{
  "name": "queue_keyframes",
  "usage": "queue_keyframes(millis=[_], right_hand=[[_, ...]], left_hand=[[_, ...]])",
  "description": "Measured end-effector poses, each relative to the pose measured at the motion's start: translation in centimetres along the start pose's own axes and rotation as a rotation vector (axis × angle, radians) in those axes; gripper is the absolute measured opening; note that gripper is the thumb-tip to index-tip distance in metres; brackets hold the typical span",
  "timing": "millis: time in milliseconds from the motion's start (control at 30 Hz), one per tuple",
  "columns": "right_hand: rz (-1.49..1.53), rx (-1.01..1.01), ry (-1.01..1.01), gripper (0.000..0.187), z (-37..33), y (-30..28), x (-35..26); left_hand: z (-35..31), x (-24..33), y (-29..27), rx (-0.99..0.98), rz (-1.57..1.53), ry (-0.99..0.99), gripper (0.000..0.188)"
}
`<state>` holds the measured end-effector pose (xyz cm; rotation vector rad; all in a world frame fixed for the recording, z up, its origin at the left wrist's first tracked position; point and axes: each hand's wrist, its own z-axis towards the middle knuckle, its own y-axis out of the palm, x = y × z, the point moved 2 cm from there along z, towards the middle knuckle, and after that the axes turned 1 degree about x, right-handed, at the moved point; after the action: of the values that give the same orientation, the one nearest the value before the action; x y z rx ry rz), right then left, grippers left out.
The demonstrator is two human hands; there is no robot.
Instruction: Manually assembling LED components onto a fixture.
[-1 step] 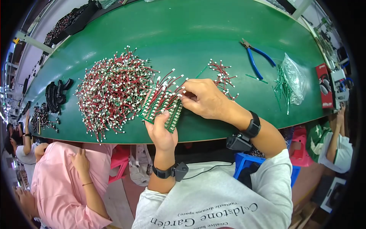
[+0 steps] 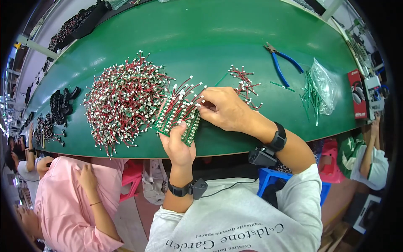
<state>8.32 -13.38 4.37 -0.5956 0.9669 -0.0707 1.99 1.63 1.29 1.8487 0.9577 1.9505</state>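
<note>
The left hand (image 2: 178, 146) grips a green circuit-board panel (image 2: 194, 125) over the green surface (image 2: 189, 33); the right hand (image 2: 229, 110) bunches its fingertips at the panel's right edge, their hold hidden. Red-wired connectors (image 2: 124, 101) heap left of the panel; blue-handled cutters (image 2: 273, 52) lie beyond, rightward.
</note>
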Motion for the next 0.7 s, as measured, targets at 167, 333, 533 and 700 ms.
queue_keyframes(millis=[167,333,533,700], right_hand=[[-0.101,0.003,0.010,0.013,0.0,0.1,-0.7],[-0.253,0.040,0.022,0.017,-0.7,0.7,-1.3],[-0.334,-0.020,0.024,0.019,-0.6,0.4,-2.2],[-0.294,-0.031,0.030,0.016,-0.9,0.2,-1.5]], left_hand=[[0.0,0.0,0.4,-0.024,0.027,0.040,0.066],[-0.2,-0.2,0.9,-0.075,0.095,0.130,0.069],[-0.2,0.0,0.9,-0.155,0.160,0.169,0.071],[-0.2,-0.1,1.0,-0.142,0.136,0.168,0.071]])
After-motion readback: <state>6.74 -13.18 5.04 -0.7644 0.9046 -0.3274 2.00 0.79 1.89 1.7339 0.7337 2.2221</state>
